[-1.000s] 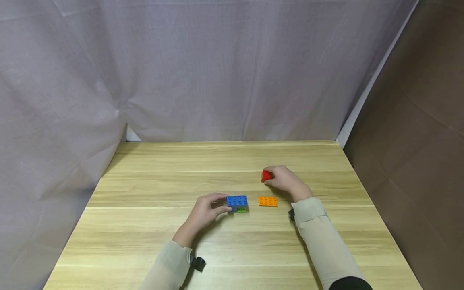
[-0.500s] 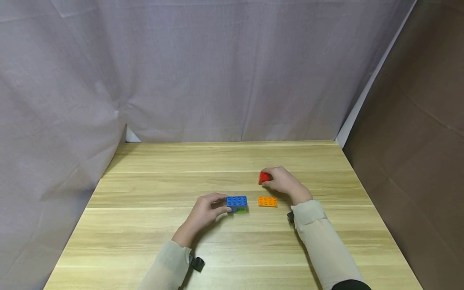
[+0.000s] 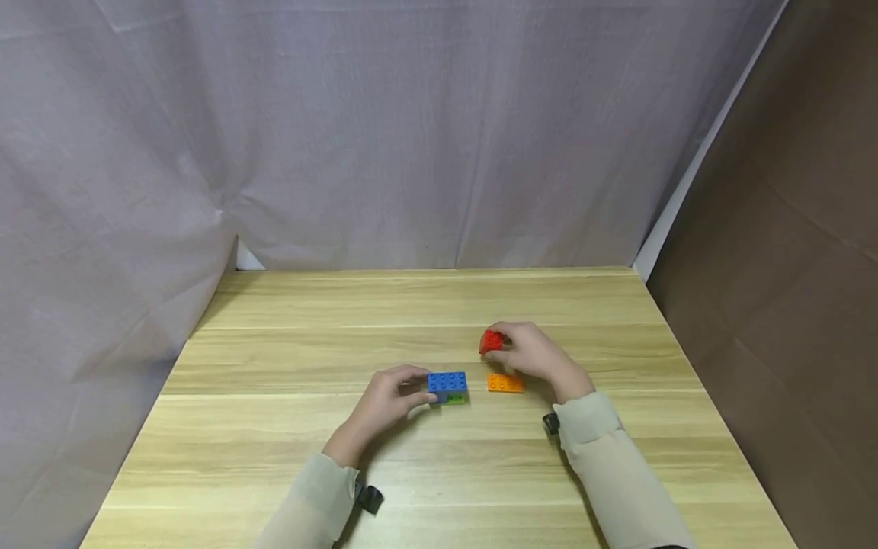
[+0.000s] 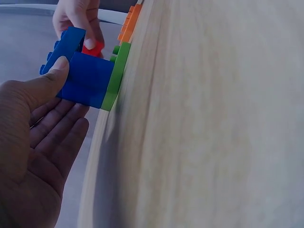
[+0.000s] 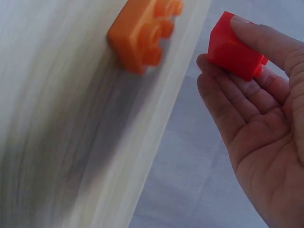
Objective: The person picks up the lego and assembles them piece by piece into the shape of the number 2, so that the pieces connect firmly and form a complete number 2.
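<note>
My left hand [image 3: 387, 398] pinches a stack of blue bricks [image 3: 447, 382] between thumb and fingers. In the left wrist view the upper blue brick [image 4: 66, 47] overhangs the lower blue brick [image 4: 89, 80], which is set on a thin green plate brick [image 4: 117, 78] resting on the table. My right hand [image 3: 535, 352] holds a small red brick [image 3: 490, 341] between thumb and fingertips, raised above the table; the right wrist view shows its slanted side and studs. Between the hands, a flat orange plate brick [image 3: 505, 383] lies on the table, just in front of the right hand.
The wooden table [image 3: 274, 442] reaches back to a hanging grey curtain [image 3: 357, 137]. On the right side stands a brown panel [image 3: 775, 290]. A small black camera [image 3: 370, 499] sits at the left wrist, and another black camera [image 3: 551, 424] at the right.
My right hand has moved left and slightly nearer with the red brick, toward the blue stack. The left hand, the stack and the orange plate brick stay in place.
</note>
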`<action>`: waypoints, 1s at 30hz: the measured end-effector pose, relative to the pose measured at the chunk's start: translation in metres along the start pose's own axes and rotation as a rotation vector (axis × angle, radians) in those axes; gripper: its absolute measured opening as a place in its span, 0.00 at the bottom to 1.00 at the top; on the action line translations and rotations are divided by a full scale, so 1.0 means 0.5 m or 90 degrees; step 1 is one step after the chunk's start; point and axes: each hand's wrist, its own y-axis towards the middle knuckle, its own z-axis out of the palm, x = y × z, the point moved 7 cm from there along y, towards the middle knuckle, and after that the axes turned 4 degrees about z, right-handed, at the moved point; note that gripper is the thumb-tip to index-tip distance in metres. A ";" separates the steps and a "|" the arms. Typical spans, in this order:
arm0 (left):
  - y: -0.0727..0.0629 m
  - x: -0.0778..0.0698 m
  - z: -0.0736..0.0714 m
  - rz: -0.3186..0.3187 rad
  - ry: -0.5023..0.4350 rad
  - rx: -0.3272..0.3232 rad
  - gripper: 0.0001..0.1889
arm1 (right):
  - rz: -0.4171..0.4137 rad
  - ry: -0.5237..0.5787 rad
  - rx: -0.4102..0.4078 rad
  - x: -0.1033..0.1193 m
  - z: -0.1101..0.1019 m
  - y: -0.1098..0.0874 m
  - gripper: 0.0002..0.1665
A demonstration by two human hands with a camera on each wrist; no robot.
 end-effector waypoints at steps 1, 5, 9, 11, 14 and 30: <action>0.000 0.000 0.000 0.000 0.002 0.000 0.22 | -0.007 -0.001 -0.002 0.006 0.000 -0.002 0.10; 0.003 0.001 -0.001 0.000 0.011 0.000 0.21 | -0.037 -0.008 -0.012 0.029 -0.001 -0.012 0.11; 0.001 0.002 0.000 0.001 0.011 0.002 0.22 | -0.075 -0.008 -0.006 0.055 0.002 -0.025 0.12; 0.000 0.002 0.000 0.002 0.013 0.003 0.22 | -0.092 -0.002 0.003 0.070 0.005 -0.033 0.13; -0.002 0.002 -0.001 0.009 0.018 0.002 0.21 | -0.114 0.011 0.017 0.094 0.008 -0.044 0.14; 0.001 -0.009 0.003 0.028 -0.027 0.015 0.24 | -0.202 0.000 0.072 0.173 0.034 -0.072 0.19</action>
